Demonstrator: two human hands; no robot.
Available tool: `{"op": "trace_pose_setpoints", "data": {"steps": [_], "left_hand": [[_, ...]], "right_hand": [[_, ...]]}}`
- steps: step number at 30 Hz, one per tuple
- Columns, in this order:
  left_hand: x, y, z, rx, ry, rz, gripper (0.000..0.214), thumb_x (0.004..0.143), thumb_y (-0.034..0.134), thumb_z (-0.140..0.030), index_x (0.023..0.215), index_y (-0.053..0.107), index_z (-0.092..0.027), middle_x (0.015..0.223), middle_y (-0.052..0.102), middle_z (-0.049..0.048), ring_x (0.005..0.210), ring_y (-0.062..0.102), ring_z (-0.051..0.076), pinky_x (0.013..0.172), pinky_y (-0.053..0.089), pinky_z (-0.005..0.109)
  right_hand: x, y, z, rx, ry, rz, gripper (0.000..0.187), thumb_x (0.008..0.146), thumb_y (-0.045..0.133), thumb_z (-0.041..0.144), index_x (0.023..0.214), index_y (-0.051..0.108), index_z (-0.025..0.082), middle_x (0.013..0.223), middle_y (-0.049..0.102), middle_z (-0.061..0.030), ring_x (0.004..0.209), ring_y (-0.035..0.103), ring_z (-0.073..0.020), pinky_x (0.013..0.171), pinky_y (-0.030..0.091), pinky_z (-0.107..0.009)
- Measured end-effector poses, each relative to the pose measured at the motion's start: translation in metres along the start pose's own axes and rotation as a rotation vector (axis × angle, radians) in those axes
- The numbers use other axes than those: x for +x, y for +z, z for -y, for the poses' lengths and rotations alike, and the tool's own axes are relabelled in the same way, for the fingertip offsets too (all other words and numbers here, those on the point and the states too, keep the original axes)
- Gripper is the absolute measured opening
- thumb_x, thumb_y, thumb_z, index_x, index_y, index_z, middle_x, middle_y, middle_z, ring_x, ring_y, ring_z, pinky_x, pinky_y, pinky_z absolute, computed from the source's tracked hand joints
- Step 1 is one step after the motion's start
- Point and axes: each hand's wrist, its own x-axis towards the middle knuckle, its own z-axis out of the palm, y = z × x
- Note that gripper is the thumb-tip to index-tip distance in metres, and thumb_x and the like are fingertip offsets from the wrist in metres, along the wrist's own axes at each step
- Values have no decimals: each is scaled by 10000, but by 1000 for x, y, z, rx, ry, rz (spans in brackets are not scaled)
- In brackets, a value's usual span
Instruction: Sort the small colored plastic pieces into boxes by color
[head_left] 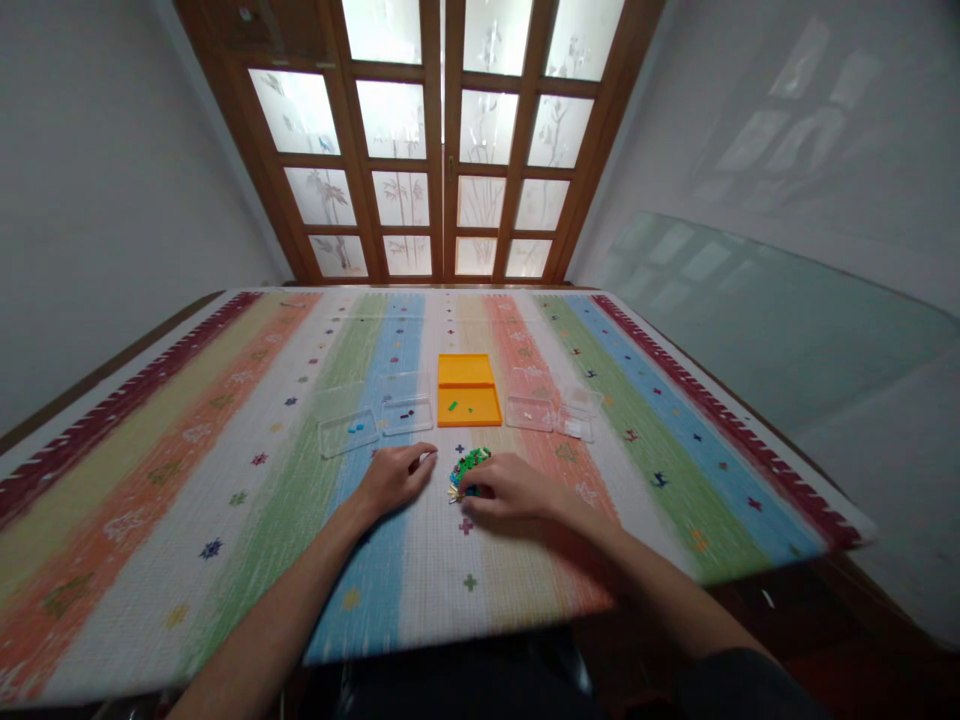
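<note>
A small heap of tiny green, blue and yellow pieces (469, 466) lies on the striped table cover (225, 470). My right hand (510, 492) rests right beside the heap, fingers curled and pinching at its near edge; what it holds is too small to name. My left hand (395, 475) lies palm down to the left of the heap, fingers loosely curled, with nothing visible in it. Behind the heap stands an open orange box (469, 405) with a few small pieces inside.
Two clear trays (349, 432) (406, 415) with small pieces sit left of the orange box. Two more clear trays (529, 412) (579, 425) sit to its right. A glass sheet (765, 320) leans by the right wall. A wooden door (442, 140) stands behind the table.
</note>
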Motion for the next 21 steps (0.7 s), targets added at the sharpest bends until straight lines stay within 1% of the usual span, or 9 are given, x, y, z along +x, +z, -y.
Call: {"op": "trace_pose_setpoints", "data": {"steps": [4,8,11,14,17,21], "left_hand": [[0,0,0,12,13,-6,253,949,536,-279,991,758,-166,580,636,-2,506,560,122,558,380,226],[-1,0,-1,13,18,-10,254,950,536,-273,993,758,-158,579,636,0,510,571,123,568,389,228],[-1,-1,-1,14,19,-3,260,954,531,-273,1000,758,-156,578,638,2,510,573,124,566,389,228],[-1,-1,-1,17,18,-2,260,954,530,-275,1005,758,-159,586,647,6,518,579,128,570,395,229],[-1,0,0,14,15,-3,249,949,537,-270,1001,756,-166,592,655,6,526,584,129,570,395,228],[-1,1,1,20,34,-1,246,949,537,-267,996,753,-161,592,656,6,520,582,129,563,389,228]], "right_hand": [[12,9,12,-145,68,6,213,934,562,244,980,757,170,940,774,-87,790,673,-181,672,390,-266],[20,10,21,-225,156,33,216,927,555,241,962,750,155,946,773,-107,788,683,-200,658,382,-281],[23,6,25,-239,223,51,231,929,543,253,961,751,158,946,772,-117,799,689,-209,661,392,-281],[24,2,28,-234,285,69,251,939,531,260,1001,754,163,964,769,-131,825,697,-221,672,410,-281],[26,0,30,-213,325,81,253,932,544,266,1028,757,168,984,769,-138,851,704,-232,689,428,-284],[29,-2,34,-213,371,107,261,924,545,259,1016,768,160,989,768,-147,878,709,-246,696,439,-290]]}}
